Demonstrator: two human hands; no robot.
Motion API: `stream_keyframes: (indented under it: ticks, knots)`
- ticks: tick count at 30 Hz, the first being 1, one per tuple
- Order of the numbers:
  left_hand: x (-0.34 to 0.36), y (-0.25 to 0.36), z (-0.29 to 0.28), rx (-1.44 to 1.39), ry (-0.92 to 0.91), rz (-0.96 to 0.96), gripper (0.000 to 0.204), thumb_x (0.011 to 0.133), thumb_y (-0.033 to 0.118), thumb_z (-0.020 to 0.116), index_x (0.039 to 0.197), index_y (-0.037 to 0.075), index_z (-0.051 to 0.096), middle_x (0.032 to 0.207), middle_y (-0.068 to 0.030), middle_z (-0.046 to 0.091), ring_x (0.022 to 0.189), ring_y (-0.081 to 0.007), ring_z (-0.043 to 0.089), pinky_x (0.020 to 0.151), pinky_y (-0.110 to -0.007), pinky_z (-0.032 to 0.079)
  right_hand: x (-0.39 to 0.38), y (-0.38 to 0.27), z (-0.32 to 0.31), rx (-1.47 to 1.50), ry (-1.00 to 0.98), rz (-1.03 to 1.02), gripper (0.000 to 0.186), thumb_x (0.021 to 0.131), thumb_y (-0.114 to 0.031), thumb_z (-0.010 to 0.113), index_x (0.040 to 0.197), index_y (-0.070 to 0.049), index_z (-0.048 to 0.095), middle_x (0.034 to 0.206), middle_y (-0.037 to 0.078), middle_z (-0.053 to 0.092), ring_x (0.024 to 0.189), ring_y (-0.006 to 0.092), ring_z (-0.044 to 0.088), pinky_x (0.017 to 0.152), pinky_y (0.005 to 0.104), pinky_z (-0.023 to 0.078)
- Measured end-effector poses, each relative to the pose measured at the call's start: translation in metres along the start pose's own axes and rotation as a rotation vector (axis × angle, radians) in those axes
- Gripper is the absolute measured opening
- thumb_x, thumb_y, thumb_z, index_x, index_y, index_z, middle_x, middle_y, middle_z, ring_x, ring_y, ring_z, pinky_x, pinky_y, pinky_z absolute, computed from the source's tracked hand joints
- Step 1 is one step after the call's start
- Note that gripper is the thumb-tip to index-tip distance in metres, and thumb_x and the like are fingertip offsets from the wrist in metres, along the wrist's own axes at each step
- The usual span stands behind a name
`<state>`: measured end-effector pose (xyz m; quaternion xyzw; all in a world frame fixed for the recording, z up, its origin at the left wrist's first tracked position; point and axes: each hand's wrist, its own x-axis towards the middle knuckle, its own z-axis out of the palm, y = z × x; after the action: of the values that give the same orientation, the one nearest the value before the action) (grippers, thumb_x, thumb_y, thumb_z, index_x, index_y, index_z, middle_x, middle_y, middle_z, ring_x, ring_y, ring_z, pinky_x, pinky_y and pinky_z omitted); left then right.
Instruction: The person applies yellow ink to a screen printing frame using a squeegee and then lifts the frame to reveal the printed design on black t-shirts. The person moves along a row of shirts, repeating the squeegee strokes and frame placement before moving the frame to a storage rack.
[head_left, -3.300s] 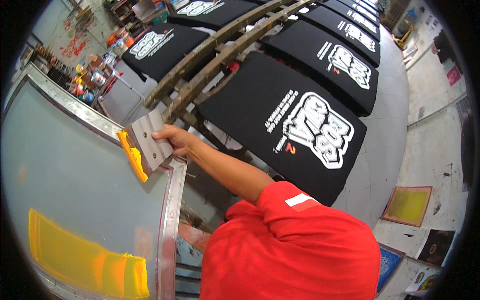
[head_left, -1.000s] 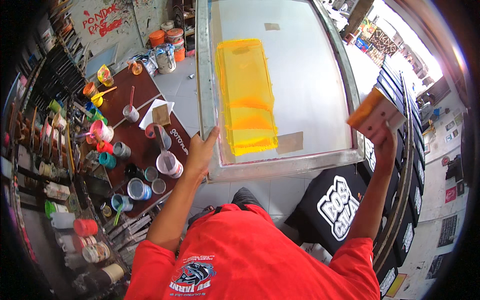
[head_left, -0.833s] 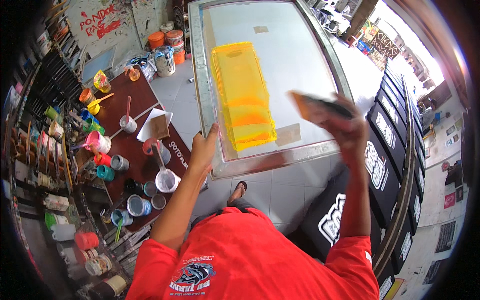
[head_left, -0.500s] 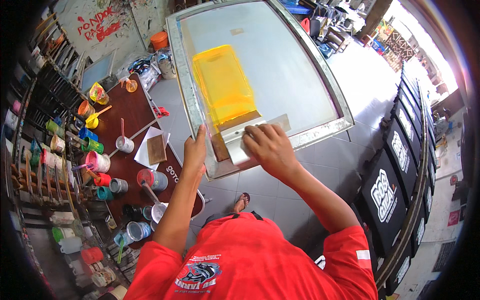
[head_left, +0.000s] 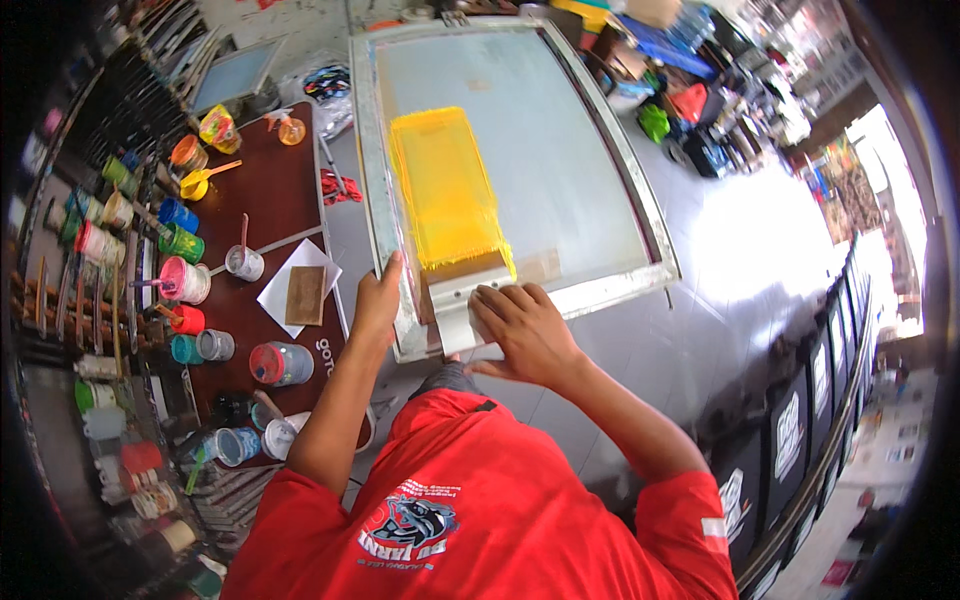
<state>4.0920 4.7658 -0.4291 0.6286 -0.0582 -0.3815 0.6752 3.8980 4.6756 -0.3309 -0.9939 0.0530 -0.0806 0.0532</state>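
Note:
A screen-printing frame with pale mesh stretches out in front of me, tilted in the head view. On the mesh's left half lies a rectangular patch of bright yellow ink with ragged edges. My left hand grips the frame's left side close to its near corner, thumb on top. My right hand is closed over a pale squeegee at the frame's near edge, just short of the ink. Its blade edge is hard to make out.
To the left, a dark red table carries several ink pots, a spray bottle and a brown block on white paper. Black printed panels stand in a row on a rack at right. Piled goods lie at far right.
The view has swung, with the frame now nearer upright in it. My right hand and the squeegee have come nearer to me, toward the frame's near edge. My left hand keeps its grip.

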Motion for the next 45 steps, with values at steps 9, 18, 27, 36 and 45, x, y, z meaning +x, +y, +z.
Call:
stream_keyframes:
  ticks: [9,18,27,36,45]
  knots:
    - [0.107,0.008,0.019,0.068,0.136,0.191,0.033,0.090,0.029,0.055,0.094,-0.003,0.059,0.078,-0.0076,0.060,0.071,-0.0141,0.056,0.064,-0.031,0.046,-0.023,0.345,0.001,0.305,0.248,1.029,0.053,0.087,-0.041,0.053,0.113,0.004,0.055,0.112,0.023,0.057,0.110,0.0304,0.053,0.094,0.0373,0.039]
    - [0.208,0.099,0.049,0.135,0.273,0.146,0.042,0.091,0.032,0.053,0.106,-0.007,0.057,0.095,-0.0102,0.062,0.088,-0.0143,0.055,0.077,-0.030,0.044,0.148,0.465,0.049,0.672,0.368,1.063,0.054,0.094,-0.042,0.037,0.092,0.007,0.058,0.077,0.014,0.059,0.074,0.0219,0.052,0.068,0.0375,0.040]
    - [0.331,0.166,0.100,-0.037,0.323,0.070,0.043,0.091,0.038,0.051,0.103,-0.004,0.056,0.087,-0.0059,0.060,0.083,-0.0118,0.054,0.078,-0.027,0.043,0.359,0.607,0.009,0.688,0.292,0.886,0.059,0.094,-0.047,0.035,0.086,0.007,0.059,0.070,0.011,0.055,0.066,0.0214,0.047,0.065,0.0367,0.040]
    - [0.452,0.219,0.071,-0.295,0.610,0.290,0.049,0.087,0.030,0.055,0.124,0.000,0.043,0.114,-0.0143,0.053,0.105,-0.0220,0.052,0.090,-0.034,0.040,0.608,0.671,0.047,0.845,0.211,0.655,0.061,0.091,-0.049,0.039,0.098,0.008,0.061,0.083,0.019,0.063,0.077,0.0267,0.057,0.074,0.0365,0.043]
    - [0.589,0.275,-0.026,-0.257,0.918,0.186,0.060,0.086,0.039,0.055,0.127,-0.002,0.041,0.124,-0.0182,0.049,0.111,-0.0264,0.049,0.095,-0.035,0.034,0.849,0.669,0.100,0.629,0.180,0.483,0.058,0.091,-0.047,0.038,0.097,0.008,0.059,0.085,0.023,0.062,0.082,0.0358,0.059,0.075,0.0397,0.043]
